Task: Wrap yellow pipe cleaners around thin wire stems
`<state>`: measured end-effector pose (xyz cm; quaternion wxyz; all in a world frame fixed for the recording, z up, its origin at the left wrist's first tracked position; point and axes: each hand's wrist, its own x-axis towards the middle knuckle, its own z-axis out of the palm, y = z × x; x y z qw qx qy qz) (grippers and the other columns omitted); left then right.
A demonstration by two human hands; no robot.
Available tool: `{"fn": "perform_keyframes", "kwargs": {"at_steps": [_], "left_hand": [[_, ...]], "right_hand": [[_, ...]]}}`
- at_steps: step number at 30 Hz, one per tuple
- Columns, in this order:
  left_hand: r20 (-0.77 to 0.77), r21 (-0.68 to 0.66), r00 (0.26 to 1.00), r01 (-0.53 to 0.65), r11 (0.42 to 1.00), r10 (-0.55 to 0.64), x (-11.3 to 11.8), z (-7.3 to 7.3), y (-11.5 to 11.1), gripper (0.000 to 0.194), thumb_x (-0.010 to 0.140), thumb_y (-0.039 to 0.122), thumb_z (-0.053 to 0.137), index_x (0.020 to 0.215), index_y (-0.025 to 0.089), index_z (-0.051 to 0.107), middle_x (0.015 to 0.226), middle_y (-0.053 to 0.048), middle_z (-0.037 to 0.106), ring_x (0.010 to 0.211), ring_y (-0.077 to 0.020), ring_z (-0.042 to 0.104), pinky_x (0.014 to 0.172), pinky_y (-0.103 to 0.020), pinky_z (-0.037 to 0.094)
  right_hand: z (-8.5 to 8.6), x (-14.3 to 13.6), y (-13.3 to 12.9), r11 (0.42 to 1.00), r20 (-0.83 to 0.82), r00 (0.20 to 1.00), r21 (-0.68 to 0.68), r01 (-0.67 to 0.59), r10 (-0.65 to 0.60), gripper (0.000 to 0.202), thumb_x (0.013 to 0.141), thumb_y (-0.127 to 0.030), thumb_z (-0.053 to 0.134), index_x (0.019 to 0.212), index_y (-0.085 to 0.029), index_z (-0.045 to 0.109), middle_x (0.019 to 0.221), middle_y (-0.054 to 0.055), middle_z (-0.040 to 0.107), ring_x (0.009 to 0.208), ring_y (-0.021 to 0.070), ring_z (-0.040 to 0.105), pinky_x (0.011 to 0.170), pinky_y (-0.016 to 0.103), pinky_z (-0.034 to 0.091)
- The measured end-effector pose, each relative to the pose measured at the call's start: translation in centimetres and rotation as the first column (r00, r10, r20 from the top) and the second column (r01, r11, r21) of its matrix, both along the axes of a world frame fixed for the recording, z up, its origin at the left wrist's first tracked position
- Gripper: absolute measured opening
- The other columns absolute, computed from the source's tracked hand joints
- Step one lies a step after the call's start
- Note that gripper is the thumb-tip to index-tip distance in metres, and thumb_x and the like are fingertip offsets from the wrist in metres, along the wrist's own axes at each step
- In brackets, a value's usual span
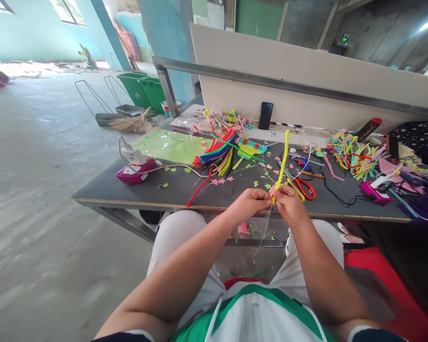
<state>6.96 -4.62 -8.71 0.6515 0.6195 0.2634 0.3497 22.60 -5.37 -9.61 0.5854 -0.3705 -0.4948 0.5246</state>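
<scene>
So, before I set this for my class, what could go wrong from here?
The red-handled scissors lie close to the right hand and might get knocked. The yellow pipe cleaner, pinched only near its lower end, could bend over. The red pipe cleaner reaches the table's near edge and might be brushed off.

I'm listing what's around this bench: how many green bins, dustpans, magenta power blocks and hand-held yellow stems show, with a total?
Yellow stem: 1
Magenta power blocks: 2
Green bins: 2
Dustpans: 2
Total: 7
</scene>
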Motion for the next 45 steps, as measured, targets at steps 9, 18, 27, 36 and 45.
{"fn": "perform_keyframes", "kwargs": {"at_steps": [9,18,27,36,45], "left_hand": [[0.01,-0.052,1.0,0.018,0.998,-0.018,0.4,0.1,-0.3,0.035,0.073,0.046,0.065,0.067,0.013,0.057,0.051,0.005,0.039,0.046,-0.005,0.031,0.046,-0.021,0.024],[-0.129,0.542,0.903,-0.282,0.791,0.411,0.9,-0.1,-0.1,0.009,0.074,0.02,0.062,0.068,0.014,0.064,0.066,0.0,0.056,0.065,-0.0103,0.048,0.063,-0.022,0.037],[-0.112,0.199,0.967,-0.204,0.958,0.23,0.4,-0.8,0.6,0.025,0.074,0.035,0.065,0.078,0.01,0.067,0.062,0.002,0.053,0.054,-0.0069,0.04,0.052,-0.021,0.03],[-0.042,0.72,0.852,-0.337,0.607,0.522,1.0,-1.1,0.2,0.011,0.079,0.015,0.059,0.07,0.017,0.063,0.07,-0.001,0.059,0.072,-0.0122,0.053,0.069,-0.024,0.041],[-0.177,0.912,0.788,-0.093,0.399,0.59,0.9,-1.6,-0.2,0.019,0.089,0.018,0.045,0.08,0.015,0.061,0.082,-0.008,0.061,0.085,-0.0166,0.056,0.078,-0.028,0.046]], "right_hand": [[-0.4,0.0,0.1,0.999,-0.016,1.0,0.051,0.005,-0.005,0.029,0.065,-0.048,0.072,0.058,-0.022,0.059,0.068,0.001,0.051,0.057,0.0133,0.042,0.052,0.029,0.036],[-1.1,-0.2,0.9,0.961,0.096,0.956,0.035,0.274,-0.276,0.028,0.066,-0.034,0.072,0.055,-0.019,0.052,0.055,-0.005,0.045,0.057,0.0107,0.039,0.061,0.026,0.034],[0.4,0.6,0.1,0.994,0.043,0.998,-0.102,-0.034,0.038,0.019,0.064,-0.037,0.073,0.071,-0.02,0.072,0.073,0.004,0.066,0.071,0.0177,0.055,0.069,0.032,0.042],[-0.8,0.3,0.8,0.973,0.114,0.967,0.015,0.229,-0.229,0.028,0.062,-0.035,0.076,0.052,-0.019,0.055,0.054,-0.003,0.051,0.059,0.0123,0.043,0.061,0.027,0.036],[-1.2,-0.3,0.6,0.927,0.219,0.901,0.116,0.356,-0.374,0.038,0.068,-0.036,0.073,0.051,-0.019,0.042,0.054,-0.006,0.035,0.056,0.0098,0.03,0.056,0.026,0.027]]}}
